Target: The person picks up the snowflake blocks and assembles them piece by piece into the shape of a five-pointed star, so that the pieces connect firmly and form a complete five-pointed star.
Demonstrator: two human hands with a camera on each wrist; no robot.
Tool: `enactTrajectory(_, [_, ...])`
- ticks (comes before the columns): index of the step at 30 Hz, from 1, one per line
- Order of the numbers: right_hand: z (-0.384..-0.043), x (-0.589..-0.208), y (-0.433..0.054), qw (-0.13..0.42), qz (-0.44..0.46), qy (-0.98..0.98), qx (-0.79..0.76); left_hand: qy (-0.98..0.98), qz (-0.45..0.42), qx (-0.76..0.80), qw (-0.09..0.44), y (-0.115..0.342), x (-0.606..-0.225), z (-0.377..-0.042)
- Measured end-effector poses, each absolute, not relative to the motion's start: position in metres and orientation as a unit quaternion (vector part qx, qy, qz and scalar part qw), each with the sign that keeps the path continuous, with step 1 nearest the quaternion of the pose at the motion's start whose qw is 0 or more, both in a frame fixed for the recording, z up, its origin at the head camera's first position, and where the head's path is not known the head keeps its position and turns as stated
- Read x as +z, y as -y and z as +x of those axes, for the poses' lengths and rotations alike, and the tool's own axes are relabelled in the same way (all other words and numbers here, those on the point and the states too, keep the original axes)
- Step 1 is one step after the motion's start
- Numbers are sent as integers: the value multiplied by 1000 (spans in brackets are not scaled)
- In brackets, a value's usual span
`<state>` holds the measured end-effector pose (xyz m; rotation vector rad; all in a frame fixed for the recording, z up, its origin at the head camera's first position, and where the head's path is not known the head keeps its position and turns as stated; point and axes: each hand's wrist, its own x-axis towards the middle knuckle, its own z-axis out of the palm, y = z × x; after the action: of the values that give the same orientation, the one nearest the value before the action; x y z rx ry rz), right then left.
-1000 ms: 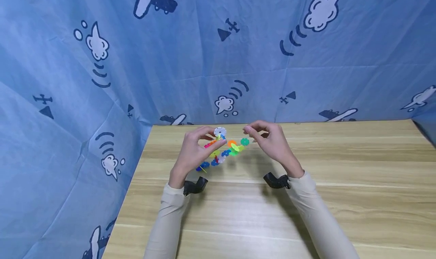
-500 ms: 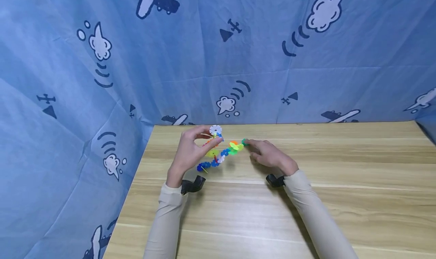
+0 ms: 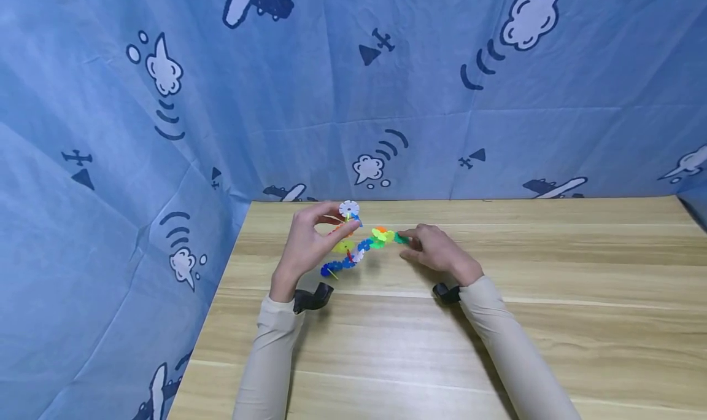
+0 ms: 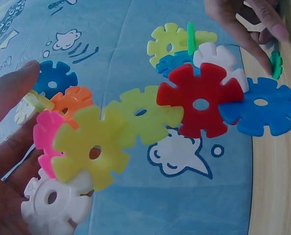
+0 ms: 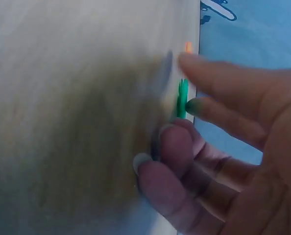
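Note:
In the head view my left hand (image 3: 306,245) pinches a joined structure of notched plastic snowflake discs (image 3: 349,246) between thumb and fingers. It is held up over the table. In the left wrist view the thumb lies beside a blue disc (image 4: 55,81), and white, pink, orange, yellow, red and blue discs interlock away from the palm. My right hand (image 3: 440,248) is low over the table, its index fingertip touching a green disc (image 3: 401,238). That green disc (image 5: 182,98) appears edge-on in the right wrist view, with the thumb apart from it.
An orange disc (image 3: 381,229) shows just behind the structure's yellow-green end. The wooden table (image 3: 552,322) ends at a blue printed curtain (image 3: 420,88) along the back and left. Black wrist mounts (image 3: 313,298) stick out from the forearms.
My right hand has come down leftward onto the green disc, which has shifted slightly toward me. The left hand has moved a little left, still holding the joined discs.

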<state>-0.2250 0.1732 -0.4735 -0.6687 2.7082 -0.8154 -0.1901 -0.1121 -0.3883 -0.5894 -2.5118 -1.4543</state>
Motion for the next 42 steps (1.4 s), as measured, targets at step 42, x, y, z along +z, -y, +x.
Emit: enactTrajectory(42, [-204,-404,-174,9,-200,-870,-450,826,-212,-517,72,107,-389,-191])
